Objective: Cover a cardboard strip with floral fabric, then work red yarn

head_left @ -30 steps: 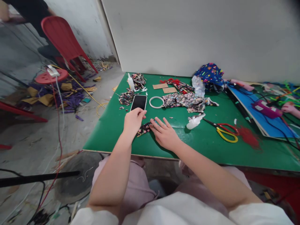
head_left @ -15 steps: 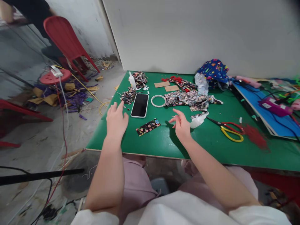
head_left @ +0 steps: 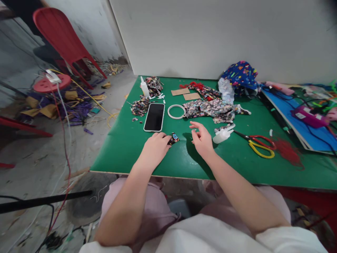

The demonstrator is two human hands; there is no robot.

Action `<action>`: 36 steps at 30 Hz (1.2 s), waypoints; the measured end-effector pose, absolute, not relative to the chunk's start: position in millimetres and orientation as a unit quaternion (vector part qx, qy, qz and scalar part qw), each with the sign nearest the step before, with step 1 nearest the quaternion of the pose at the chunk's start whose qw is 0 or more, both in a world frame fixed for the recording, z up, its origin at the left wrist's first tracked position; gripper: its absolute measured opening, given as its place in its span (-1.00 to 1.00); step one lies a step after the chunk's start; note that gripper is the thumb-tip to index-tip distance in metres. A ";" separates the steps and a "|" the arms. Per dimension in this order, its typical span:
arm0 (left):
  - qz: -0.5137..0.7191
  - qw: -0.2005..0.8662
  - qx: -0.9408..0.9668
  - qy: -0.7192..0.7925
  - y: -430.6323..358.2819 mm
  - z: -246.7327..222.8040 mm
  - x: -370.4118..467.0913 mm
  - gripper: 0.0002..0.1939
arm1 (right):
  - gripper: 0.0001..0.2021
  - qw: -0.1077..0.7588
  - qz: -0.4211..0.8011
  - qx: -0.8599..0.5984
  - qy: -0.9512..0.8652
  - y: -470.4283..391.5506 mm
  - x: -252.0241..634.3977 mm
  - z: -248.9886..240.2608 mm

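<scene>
My left hand (head_left: 157, 146) rests on a small black floral fabric strip (head_left: 173, 138), its fingers bent and closed on the piece. Most of the strip is hidden under that hand; only the right end with a blue flower shows. To the right, my right hand (head_left: 202, 141) hovers over the table with fingers loosely curled and apart, holding nothing. A white glue bottle (head_left: 221, 136) lies just right of it. Beyond the hands are a phone (head_left: 154, 117) with a dark screen and a white ring (head_left: 169, 111), which touches a crumpled floral cloth (head_left: 210, 109).
On the green table (head_left: 126, 154) lie scissors (head_left: 259, 144) with red and yellow handles, red threads (head_left: 289, 153), brown card pieces (head_left: 191, 96) and fabric scraps (head_left: 140, 106). Another glue bottle (head_left: 144, 88) stands at the back left. A purple device (head_left: 309, 117) sits on a blue folder (head_left: 286, 109).
My left hand has moved right and toward me, from beside the phone onto the fabric strip, covering most of it. My right hand stays nearly in place. The view has shifted slightly.
</scene>
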State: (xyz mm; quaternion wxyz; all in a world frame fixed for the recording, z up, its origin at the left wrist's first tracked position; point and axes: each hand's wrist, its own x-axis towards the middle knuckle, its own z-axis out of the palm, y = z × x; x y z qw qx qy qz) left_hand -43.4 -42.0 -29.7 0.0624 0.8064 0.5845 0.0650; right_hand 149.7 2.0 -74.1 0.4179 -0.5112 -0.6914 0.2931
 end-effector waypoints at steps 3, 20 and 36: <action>0.037 0.061 0.799 0.597 -43.7 -26.6 -37.9 -0.71 | -0.68 0.419 0.304 -0.507 -0.689 1.9 149.4 -73.9; 0.406 0.472 0.542 0.565 -30.3 -24.8 -44.4 -0.61 | -0.61 0.381 0.472 -0.461 -0.648 -3.1 147.4 -60.8; 0.397 0.578 0.449 0.554 -19.4 -23.5 -25.9 -0.32 | -0.68 0.203 0.657 -0.380 -0.619 -17.1 162.2 -36.7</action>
